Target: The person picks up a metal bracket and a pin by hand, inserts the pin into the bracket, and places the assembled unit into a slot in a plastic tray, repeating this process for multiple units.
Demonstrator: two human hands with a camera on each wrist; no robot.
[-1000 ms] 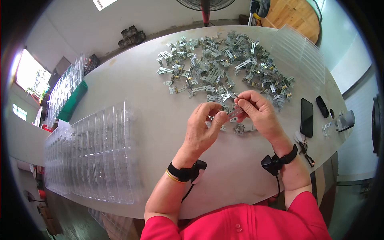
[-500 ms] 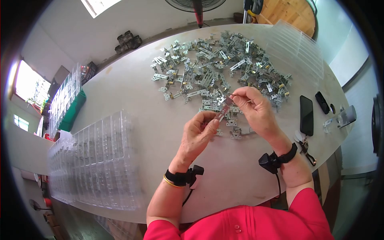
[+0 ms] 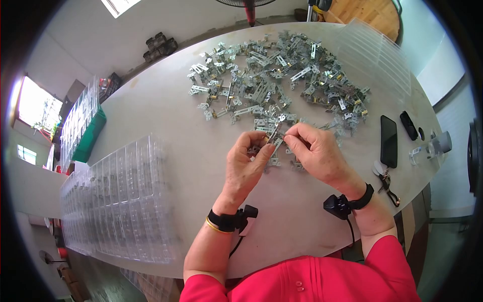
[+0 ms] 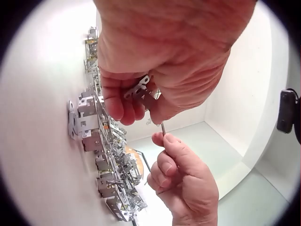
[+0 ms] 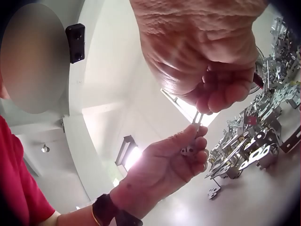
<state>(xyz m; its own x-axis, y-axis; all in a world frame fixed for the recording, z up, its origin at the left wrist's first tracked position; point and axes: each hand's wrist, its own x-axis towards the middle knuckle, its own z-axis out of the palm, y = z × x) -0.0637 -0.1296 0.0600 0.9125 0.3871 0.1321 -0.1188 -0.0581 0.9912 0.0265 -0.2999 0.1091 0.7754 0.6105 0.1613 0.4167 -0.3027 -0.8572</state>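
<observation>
Left hand (image 3: 245, 163) pinches a small metal bracket (image 4: 140, 87) in curled fingers, above the table (image 3: 161, 110). Right hand (image 3: 314, 151) pinches a thin pin (image 4: 163, 127) just beside the bracket. Beyond lies a pile of metal parts (image 3: 276, 75).

The person wears a bright red short-sleeved top (image 3: 352, 277) with two small buttons (image 3: 300, 288). Behind the left grip (image 3: 244, 166) sit a black wrist strap (image 3: 224, 220), a small black camera (image 3: 247, 211), a thin cable (image 3: 235, 246) and a gold bangle (image 3: 215, 227). The right grip (image 3: 317, 153) has a matching strap (image 3: 363, 197) and camera (image 3: 333, 205).
</observation>
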